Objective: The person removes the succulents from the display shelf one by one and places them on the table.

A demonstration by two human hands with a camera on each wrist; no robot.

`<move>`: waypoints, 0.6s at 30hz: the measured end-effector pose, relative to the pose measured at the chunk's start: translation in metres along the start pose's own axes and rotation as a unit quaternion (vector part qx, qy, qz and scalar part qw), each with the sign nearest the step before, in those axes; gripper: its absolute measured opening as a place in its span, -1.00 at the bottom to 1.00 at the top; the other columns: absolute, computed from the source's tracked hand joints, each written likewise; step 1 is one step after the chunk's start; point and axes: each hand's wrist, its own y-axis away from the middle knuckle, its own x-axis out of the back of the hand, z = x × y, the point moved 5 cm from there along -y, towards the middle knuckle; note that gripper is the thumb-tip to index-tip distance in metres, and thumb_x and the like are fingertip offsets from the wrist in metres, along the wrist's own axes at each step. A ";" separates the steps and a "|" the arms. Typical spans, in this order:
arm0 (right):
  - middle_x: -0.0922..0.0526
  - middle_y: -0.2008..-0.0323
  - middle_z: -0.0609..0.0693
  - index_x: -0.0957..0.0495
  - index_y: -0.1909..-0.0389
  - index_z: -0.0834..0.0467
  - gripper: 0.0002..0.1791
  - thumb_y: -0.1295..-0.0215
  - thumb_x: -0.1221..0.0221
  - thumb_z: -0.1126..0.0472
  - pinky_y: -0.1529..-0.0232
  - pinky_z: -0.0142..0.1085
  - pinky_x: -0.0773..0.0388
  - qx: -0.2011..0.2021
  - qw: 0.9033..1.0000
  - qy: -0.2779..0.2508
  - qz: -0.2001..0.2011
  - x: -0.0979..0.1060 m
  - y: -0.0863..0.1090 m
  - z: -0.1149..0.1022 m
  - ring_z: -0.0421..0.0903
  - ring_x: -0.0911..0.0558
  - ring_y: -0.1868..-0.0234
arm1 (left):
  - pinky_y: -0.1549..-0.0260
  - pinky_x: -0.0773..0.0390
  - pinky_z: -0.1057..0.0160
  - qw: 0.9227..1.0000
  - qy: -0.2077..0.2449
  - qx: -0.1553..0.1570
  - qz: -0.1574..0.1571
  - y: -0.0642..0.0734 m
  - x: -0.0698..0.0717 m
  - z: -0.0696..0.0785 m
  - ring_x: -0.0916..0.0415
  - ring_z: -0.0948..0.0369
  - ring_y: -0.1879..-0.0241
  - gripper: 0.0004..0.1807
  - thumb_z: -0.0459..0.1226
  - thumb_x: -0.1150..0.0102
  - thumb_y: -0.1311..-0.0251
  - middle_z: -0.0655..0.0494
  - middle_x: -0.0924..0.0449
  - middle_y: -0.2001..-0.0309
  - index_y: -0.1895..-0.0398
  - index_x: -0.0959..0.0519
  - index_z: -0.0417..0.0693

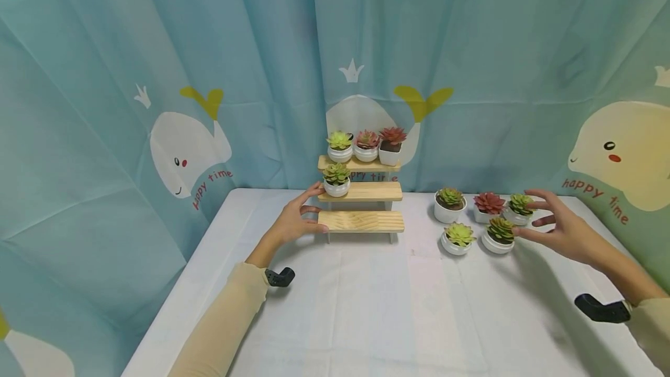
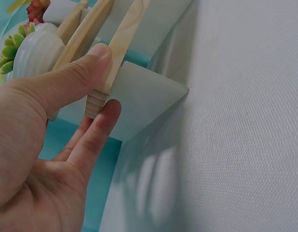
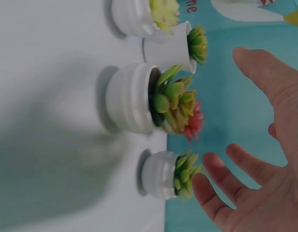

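Observation:
A three-step wooden display stand (image 1: 361,223) with white supports stands at the back of the table. My left hand (image 1: 294,221) pinches the left end of its lowest step, thumb on one face and fingertips on the other, as the left wrist view shows. One green potted succulent (image 1: 336,180) sits at the left of the middle step. Over on the right, my right hand (image 1: 567,231) hovers with parted fingers and holds nothing. Nearest to it are a dark green succulent (image 3: 175,104) in a round white pot and a second green succulent (image 3: 185,174) behind that one.
The top step carries a yellow-green succulent (image 1: 340,145), a pink one (image 1: 367,145) and a red one (image 1: 391,143). In the right-hand group also stand a yellow-green succulent (image 1: 458,239), a taller white pot (image 1: 449,212) and a red succulent (image 1: 489,205). A blue curtain (image 1: 272,74) hangs behind the table.

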 end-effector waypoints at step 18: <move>-0.30 -0.38 0.43 -0.05 -0.57 0.20 -0.03 -0.30 -0.43 0.14 0.23 -0.51 -0.54 0.016 1.000 -0.008 0.001 -0.010 -0.035 -0.047 0.38 -0.53 -0.12 | -0.06 -0.66 0.01 1.000 -0.001 -0.002 0.000 0.000 0.000 0.000 -0.45 -0.13 -0.30 0.00 -0.49 -0.53 -0.06 0.29 0.06 -0.65 -0.58 -0.25 -0.01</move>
